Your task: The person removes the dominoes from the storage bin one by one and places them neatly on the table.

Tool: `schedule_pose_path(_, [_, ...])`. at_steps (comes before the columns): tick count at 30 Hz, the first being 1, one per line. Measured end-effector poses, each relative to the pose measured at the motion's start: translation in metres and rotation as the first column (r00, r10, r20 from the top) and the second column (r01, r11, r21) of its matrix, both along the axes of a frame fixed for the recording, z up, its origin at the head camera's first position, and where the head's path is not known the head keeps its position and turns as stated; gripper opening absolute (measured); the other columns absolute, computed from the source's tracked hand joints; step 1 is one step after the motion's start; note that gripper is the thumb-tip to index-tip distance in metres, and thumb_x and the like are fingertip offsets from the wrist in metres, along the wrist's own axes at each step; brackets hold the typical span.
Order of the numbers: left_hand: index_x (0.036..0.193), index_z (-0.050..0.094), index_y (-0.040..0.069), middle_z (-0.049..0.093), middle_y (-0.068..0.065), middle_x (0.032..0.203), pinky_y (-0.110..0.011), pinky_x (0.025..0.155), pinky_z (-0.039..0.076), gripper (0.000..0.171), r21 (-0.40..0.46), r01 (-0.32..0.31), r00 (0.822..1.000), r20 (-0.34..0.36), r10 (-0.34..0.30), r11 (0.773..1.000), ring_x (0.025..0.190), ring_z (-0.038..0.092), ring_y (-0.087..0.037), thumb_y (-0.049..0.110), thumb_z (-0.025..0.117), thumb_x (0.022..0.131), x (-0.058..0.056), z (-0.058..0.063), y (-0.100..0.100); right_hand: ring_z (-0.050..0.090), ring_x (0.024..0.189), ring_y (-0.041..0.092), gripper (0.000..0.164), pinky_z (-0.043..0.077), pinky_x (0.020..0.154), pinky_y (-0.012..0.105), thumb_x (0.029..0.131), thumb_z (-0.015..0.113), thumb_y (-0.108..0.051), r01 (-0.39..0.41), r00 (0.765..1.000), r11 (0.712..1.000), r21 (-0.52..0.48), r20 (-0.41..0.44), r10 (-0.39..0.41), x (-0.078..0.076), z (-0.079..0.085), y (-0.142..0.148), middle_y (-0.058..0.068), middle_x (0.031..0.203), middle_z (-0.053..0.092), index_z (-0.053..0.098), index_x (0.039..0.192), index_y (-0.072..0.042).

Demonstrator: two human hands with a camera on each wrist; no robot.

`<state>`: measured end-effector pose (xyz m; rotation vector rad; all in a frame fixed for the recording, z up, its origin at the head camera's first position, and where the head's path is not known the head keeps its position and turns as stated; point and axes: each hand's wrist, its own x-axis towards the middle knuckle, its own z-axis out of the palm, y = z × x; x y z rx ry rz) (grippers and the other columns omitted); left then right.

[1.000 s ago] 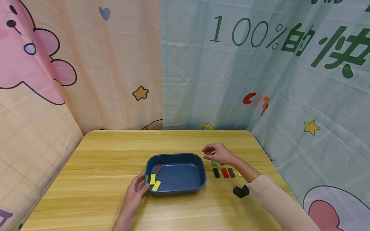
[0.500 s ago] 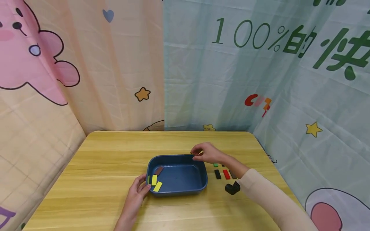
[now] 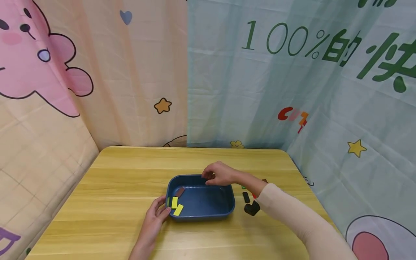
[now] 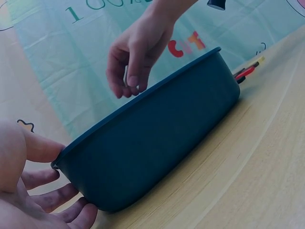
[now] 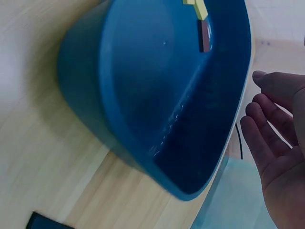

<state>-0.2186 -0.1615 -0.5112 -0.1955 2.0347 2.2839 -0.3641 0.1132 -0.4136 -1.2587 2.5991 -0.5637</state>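
Note:
My left hand (image 3: 154,215) holds a blue plastic basin (image 3: 208,204) by its left end, thumb on the rim and fingers against the outer wall. Inside, at that end, lie two yellow blocks (image 3: 178,210), a brown block (image 3: 180,192) and a green piece (image 3: 168,202) along the wall. Over the far rim hangs my right hand (image 3: 222,174), its fingers loosely bent. Nothing shows between thumb and fingers in the right wrist view, where the palm (image 5: 281,176) is beside the basin's edge. The brown block (image 5: 204,36) also appears there.
Right of the basin, a black block (image 3: 246,197) and a red block (image 3: 254,195) lie on the wooden table (image 3: 113,187), others partly hidden by the right forearm. A black device (image 3: 252,208) is at the right sleeve. Printed curtains (image 3: 221,90) surround the table.
My right hand has moved left from beside the blocks to over the basin's far rim. My left hand keeps its hold, and the blocks inside the basin stay put.

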Motion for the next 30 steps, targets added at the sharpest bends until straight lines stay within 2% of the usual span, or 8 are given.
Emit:
schedule_pose_path(9, [0.154,0.036,-0.002,0.037,-0.025,0.156,-0.017,0.092,0.047,0.052,-0.010,0.000,1.000,-0.013,0.000,1.000,0.142,0.039,-0.042,0.000,0.053,0.105,0.000,0.001,-0.008,0.067,0.094,0.008,0.027,0.053,0.085,0.017,0.096,0.075,-0.008,-0.156,0.988,0.986,0.053,-0.007,0.157,-0.009,0.002,-0.046,0.008,0.111,0.073,0.072,0.121,0.000])
schedule_pose_path(20, [0.153,0.038,-0.002,0.039,-0.025,0.155,-0.021,0.094,0.048,0.050,0.012,0.018,1.000,-0.018,-0.018,1.000,0.140,0.041,-0.041,-0.001,0.053,0.105,0.000,-0.002,-0.001,0.066,0.093,0.005,0.027,0.050,0.082,0.013,0.096,0.075,-0.009,-0.221,0.975,0.969,0.105,0.046,0.218,-0.014,-0.022,-0.081,0.006,0.110,0.073,0.072,0.122,-0.002])
schedule_pose_path(27, [0.153,0.038,-0.002,0.037,-0.024,0.157,-0.024,0.098,0.048,0.050,0.018,0.020,1.000,-0.023,-0.020,1.000,0.141,0.041,-0.040,0.000,0.053,0.105,0.001,-0.001,-0.001,0.064,0.091,-0.001,0.025,0.049,0.082,0.011,0.095,0.076,-0.007,-0.287,0.957,0.947,0.144,0.001,0.290,-0.016,-0.036,-0.098,0.000,0.107,0.073,0.073,0.119,-0.004])
schedule_pose_path(30, [0.153,0.038,-0.001,0.038,-0.025,0.157,-0.027,0.098,0.048,0.050,0.016,0.015,1.000,-0.016,-0.014,1.000,0.141,0.041,-0.041,0.000,0.053,0.105,0.000,-0.001,-0.001,0.063,0.091,-0.001,0.024,0.048,0.081,0.012,0.094,0.076,-0.007,-0.323,0.944,0.928,0.186,-0.002,0.329,-0.017,-0.040,-0.102,-0.001,0.106,0.072,0.073,0.118,-0.006])
